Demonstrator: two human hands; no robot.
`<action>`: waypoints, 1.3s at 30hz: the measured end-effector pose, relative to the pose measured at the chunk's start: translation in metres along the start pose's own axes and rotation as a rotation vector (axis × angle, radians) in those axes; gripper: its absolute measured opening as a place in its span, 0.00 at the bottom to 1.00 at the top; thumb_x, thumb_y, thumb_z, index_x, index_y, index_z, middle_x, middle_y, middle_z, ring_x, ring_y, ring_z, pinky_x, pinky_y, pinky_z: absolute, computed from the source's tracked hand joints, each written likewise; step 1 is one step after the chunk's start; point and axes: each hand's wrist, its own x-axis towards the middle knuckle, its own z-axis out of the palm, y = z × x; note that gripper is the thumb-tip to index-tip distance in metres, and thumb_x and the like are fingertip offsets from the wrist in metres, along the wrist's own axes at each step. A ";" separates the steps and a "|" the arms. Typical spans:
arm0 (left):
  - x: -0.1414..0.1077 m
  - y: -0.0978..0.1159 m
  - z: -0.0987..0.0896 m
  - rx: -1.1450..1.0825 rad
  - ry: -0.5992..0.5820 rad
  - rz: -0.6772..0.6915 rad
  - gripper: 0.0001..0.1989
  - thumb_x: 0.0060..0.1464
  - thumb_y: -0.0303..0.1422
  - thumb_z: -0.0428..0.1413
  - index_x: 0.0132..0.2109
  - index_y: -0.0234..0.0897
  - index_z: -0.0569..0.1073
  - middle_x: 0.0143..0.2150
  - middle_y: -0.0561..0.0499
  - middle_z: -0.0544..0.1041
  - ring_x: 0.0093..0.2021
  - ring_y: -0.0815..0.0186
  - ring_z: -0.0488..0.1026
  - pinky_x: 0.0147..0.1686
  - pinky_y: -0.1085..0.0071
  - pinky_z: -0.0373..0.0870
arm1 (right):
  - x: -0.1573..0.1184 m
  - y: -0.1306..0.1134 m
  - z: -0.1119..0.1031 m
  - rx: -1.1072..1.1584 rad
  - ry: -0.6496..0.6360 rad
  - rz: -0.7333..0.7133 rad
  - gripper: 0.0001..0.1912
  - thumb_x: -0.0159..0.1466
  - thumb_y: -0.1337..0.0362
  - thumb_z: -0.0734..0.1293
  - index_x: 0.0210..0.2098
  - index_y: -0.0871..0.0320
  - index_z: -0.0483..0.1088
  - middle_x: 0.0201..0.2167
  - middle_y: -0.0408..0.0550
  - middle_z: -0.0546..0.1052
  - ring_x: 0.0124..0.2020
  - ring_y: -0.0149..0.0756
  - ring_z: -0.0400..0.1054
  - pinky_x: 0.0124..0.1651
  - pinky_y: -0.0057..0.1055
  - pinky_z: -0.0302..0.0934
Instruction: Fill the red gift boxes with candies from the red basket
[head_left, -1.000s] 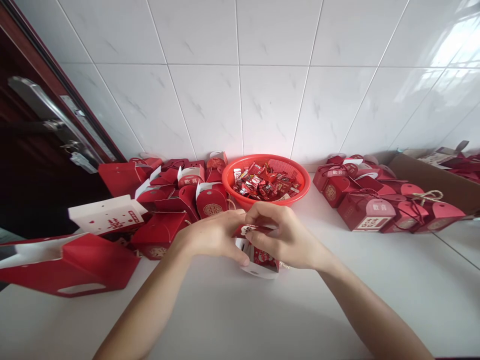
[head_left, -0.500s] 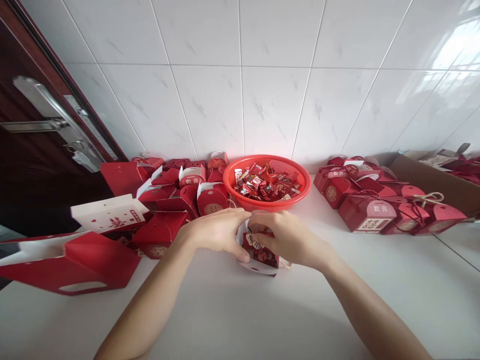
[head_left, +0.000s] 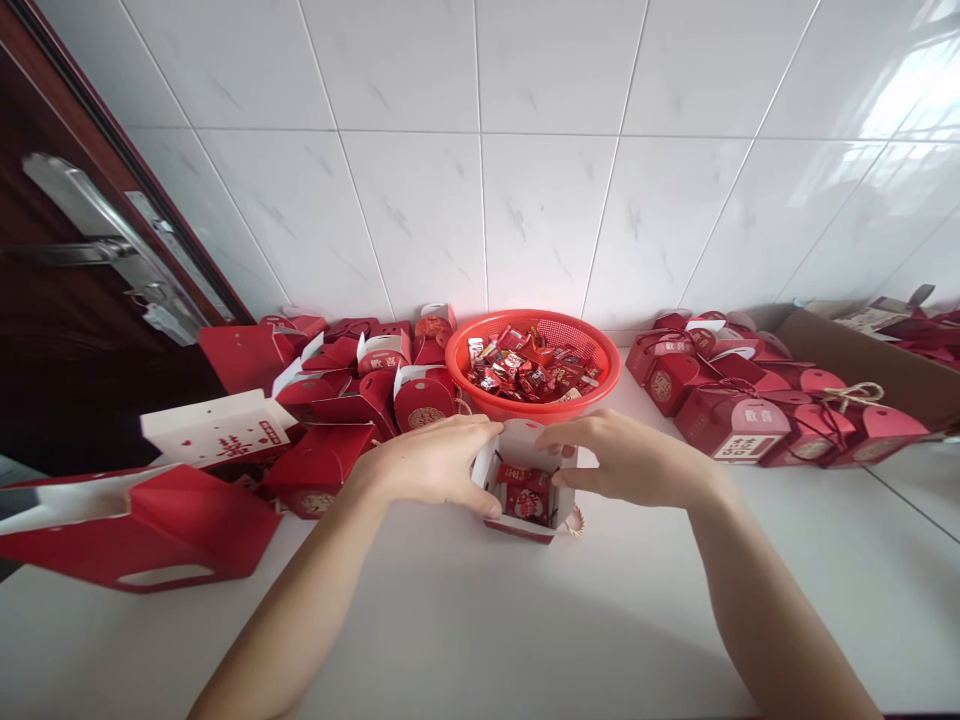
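Note:
In front of me on the white counter stands a small red gift box (head_left: 517, 532) with its top open and white inner walls showing. Red wrapped candies (head_left: 527, 495) lie inside it. My left hand (head_left: 427, 465) grips the box's left side, thumb at the front corner and fingers toward the back flap. My right hand (head_left: 622, 460) is over the box's right wall, with thumb and fingers apart and no candy seen in them. Whether it touches that wall is hard to make out. A twisted cord handle (head_left: 575, 522) sticks out at the box's right.
Behind the box is a red plastic basket (head_left: 534, 405) of wrapped candies. Several open red boxes (head_left: 322, 455) crowd the left, with a larger red box (head_left: 202, 530) nearest. Closed boxes (head_left: 739, 425) stand right, beside a cardboard carton (head_left: 862, 365). A tiled wall (head_left: 555, 220) rises behind.
My right hand has let go of the red packet, which now lies down inside the box, and has moved up and right with its fingers spreading. My left hand has stayed on the box.

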 end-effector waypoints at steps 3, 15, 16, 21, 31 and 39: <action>0.001 0.000 0.001 -0.017 0.006 0.018 0.33 0.46 0.50 0.61 0.58 0.44 0.69 0.57 0.47 0.74 0.59 0.48 0.67 0.50 0.63 0.67 | -0.002 0.010 -0.001 0.019 0.041 0.023 0.17 0.61 0.66 0.70 0.49 0.52 0.76 0.46 0.48 0.80 0.44 0.44 0.73 0.41 0.36 0.65; -0.004 0.003 -0.001 -0.019 0.015 -0.019 0.27 0.49 0.47 0.58 0.55 0.43 0.73 0.46 0.47 0.75 0.49 0.51 0.71 0.41 0.65 0.67 | -0.003 0.006 0.041 0.028 0.344 -0.012 0.13 0.68 0.58 0.65 0.50 0.56 0.72 0.47 0.54 0.77 0.46 0.45 0.71 0.46 0.41 0.67; -0.004 0.003 0.000 -0.021 0.016 -0.014 0.27 0.49 0.47 0.58 0.55 0.43 0.73 0.45 0.47 0.75 0.48 0.52 0.71 0.41 0.65 0.67 | -0.003 0.006 0.048 0.048 0.386 -0.018 0.13 0.68 0.58 0.65 0.49 0.56 0.71 0.48 0.54 0.76 0.47 0.45 0.71 0.47 0.41 0.67; 0.000 0.003 0.004 -0.050 0.009 -0.023 0.36 0.48 0.49 0.59 0.63 0.42 0.67 0.52 0.44 0.73 0.53 0.50 0.69 0.44 0.64 0.67 | -0.001 0.011 0.080 0.220 0.576 -0.014 0.15 0.68 0.56 0.66 0.52 0.54 0.67 0.50 0.54 0.75 0.50 0.44 0.70 0.52 0.42 0.67; 0.010 0.010 0.011 -0.128 0.046 0.106 0.37 0.52 0.46 0.58 0.68 0.54 0.58 0.56 0.48 0.72 0.54 0.53 0.69 0.43 0.66 0.66 | -0.003 0.027 0.098 0.401 0.530 0.071 0.14 0.68 0.54 0.64 0.45 0.55 0.75 0.54 0.57 0.74 0.57 0.49 0.68 0.55 0.47 0.64; 0.020 0.010 0.014 -0.267 -0.019 0.205 0.36 0.58 0.56 0.50 0.69 0.49 0.57 0.46 0.48 0.75 0.44 0.58 0.74 0.37 0.69 0.65 | -0.001 0.031 0.100 0.493 0.601 0.064 0.17 0.68 0.53 0.64 0.52 0.54 0.73 0.50 0.53 0.76 0.50 0.44 0.72 0.53 0.42 0.66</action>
